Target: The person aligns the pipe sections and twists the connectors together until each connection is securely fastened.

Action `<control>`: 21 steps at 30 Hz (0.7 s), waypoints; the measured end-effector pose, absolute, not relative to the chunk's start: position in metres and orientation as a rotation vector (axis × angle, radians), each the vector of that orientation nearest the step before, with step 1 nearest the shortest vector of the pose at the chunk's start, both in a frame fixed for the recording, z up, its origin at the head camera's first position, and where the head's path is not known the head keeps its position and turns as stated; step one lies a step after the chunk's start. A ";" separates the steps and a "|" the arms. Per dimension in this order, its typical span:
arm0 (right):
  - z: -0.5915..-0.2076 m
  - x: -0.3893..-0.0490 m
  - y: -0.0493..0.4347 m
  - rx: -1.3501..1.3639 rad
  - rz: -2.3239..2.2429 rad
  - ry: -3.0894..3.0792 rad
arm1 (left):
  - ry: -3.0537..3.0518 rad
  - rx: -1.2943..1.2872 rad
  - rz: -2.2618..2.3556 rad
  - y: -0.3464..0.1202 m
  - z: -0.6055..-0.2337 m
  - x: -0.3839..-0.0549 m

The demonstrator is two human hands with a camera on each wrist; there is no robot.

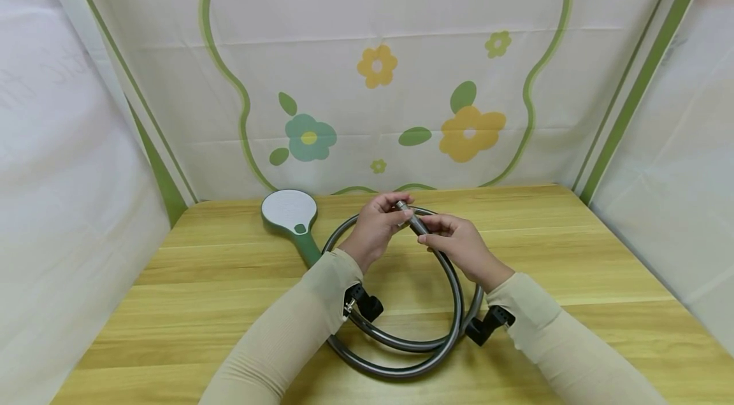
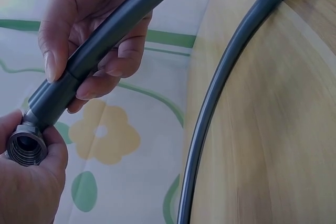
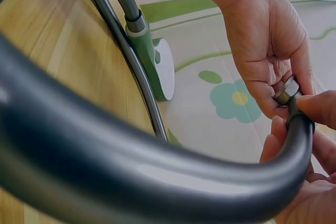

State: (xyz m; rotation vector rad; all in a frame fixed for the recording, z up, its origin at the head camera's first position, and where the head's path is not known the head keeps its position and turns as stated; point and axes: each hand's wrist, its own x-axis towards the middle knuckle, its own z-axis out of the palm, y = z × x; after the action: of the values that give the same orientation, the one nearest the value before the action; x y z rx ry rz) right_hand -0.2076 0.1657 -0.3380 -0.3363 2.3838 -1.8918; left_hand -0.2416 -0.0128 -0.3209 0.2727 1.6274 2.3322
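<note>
A dark grey shower hose point(image 1: 457, 290) lies in loops on the table, its free end raised between the two hands. That end carries a threaded metal nut point(image 2: 26, 145), its opening showing in the left wrist view. My left hand point(image 1: 375, 227) pinches the nut between thumb and fingers. Just behind it, my right hand point(image 1: 459, 241) grips the hose near its dark end sleeve point(image 2: 54, 97). A green shower head point(image 1: 289, 214) with a white face lies left of the hands. In the right wrist view, the hose joins the bottom of its handle point(image 3: 140, 45).
The wooden table point(image 1: 229, 309) ends at a white cloth backdrop point(image 1: 344, 10) printed with flowers. White cloth walls rise at both sides. Small black cameras point(image 1: 367, 303) are strapped under the wrists, close to the hose loops.
</note>
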 end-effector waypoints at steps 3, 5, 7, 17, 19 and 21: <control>-0.338 -0.208 0.166 -0.340 -1.898 2.365 | 1.614 0.274 2.339 -0.013 -0.322 -0.242; -0.338 -0.208 0.166 -0.348 -1.901 2.356 | 1.606 0.275 2.345 -0.014 -0.323 -0.243; -0.338 -0.208 0.167 -0.357 -1.907 2.344 | 1.605 0.283 2.348 -0.014 -0.323 -0.243; -0.337 -0.207 0.166 -0.376 -1.951 2.266 | 1.586 0.295 2.353 -0.015 -0.326 -0.244; -0.338 -0.208 0.166 -0.380 -1.961 2.251 | 1.580 0.296 2.355 -0.015 -0.327 -0.244; -0.338 -0.208 0.166 -0.385 -1.967 2.239 | 1.573 0.295 2.357 -0.015 -0.327 -0.244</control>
State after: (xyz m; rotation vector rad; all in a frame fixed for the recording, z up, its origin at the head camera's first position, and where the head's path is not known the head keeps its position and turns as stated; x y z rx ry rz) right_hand -0.2080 0.1659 -0.3383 -0.3846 2.2391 -1.9667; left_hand -0.2443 -0.0150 -0.3268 0.2952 1.5726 2.3573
